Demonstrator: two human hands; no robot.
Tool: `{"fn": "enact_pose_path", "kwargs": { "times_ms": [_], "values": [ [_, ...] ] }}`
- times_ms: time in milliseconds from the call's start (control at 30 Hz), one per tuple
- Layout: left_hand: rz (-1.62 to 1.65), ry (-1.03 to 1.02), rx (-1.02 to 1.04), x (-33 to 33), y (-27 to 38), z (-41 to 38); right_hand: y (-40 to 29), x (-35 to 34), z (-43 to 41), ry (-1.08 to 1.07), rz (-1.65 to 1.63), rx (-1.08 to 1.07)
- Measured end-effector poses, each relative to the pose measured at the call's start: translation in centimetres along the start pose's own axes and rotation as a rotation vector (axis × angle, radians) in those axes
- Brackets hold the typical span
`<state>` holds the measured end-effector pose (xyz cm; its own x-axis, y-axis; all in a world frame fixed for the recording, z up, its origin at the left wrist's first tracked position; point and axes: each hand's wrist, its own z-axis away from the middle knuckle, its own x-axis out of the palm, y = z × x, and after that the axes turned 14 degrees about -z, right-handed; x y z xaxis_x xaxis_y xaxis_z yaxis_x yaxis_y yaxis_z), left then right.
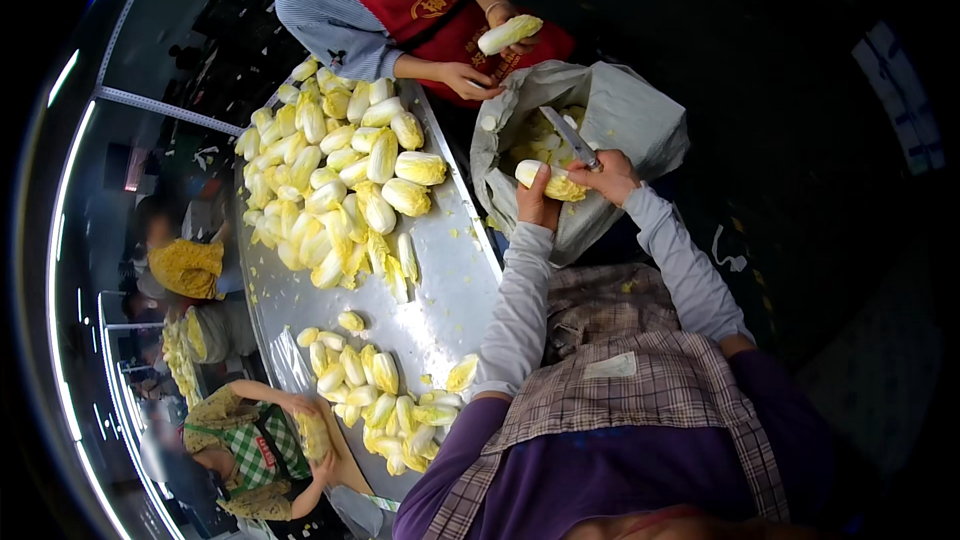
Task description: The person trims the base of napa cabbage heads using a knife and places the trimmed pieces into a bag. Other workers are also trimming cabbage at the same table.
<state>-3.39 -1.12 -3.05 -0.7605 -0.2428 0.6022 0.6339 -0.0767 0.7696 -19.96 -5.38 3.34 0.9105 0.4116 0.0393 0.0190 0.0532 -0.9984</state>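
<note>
My left hand (535,202) grips a small peeled napa cabbage (551,181) by its white base end. In my right hand (611,177) is a knife (568,135), its blade pointing up and away over the open sack. The fingers of that hand also touch the leafy yellow end of the cabbage. Directly below both hands stands a large white woven sack (637,109) with its mouth spread wide. Trimmed leaves and cut base pieces (541,141) lie inside it. The sack's bottom is hidden.
A metal table (450,270) at my left bears a big heap of napa cabbages (322,180) and a smaller heap (382,390) nearer me. Across the sack, a co-worker in a red apron (420,7) holds another cabbage (510,34). A person in a green checked apron (262,450) handles packed cabbages opposite.
</note>
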Motion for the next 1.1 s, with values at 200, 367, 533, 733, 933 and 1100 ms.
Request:
{"fn": "enact_pose_path", "kwargs": {
  "times_ms": [200, 367, 533, 733, 933, 1100],
  "values": [
    [-0.117, -0.060, 0.074, 0.7, 0.3, 1.2, -3.1, -1.4, 0.1, 0.018, 0.374, -0.008],
    [-0.087, -0.142, 0.014, 0.9, 0.5, 1.0, -4.0, -1.7, -0.1, 0.078, 0.493, -0.029],
    [-0.098, -0.110, -0.014, 0.1, 0.4, 1.0, -4.3, -2.9, -1.8, 0.258, 0.530, -0.041],
    [0.325, -0.162, -0.078, -0.6, 1.3, 1.0, -4.1, -3.6, -5.1, 0.265, 0.507, -0.148],
    [0.489, -0.163, -0.147, -1.5, 1.8, 1.5, -3.4, 1.7, -1.7, 0.016, 0.322, 0.113],
    [0.391, 0.038, -0.089, -2.1, 0.7, 0.6, 0.1, 5.1, 0.6, -0.034, 0.381, 0.098]
  ]
}}
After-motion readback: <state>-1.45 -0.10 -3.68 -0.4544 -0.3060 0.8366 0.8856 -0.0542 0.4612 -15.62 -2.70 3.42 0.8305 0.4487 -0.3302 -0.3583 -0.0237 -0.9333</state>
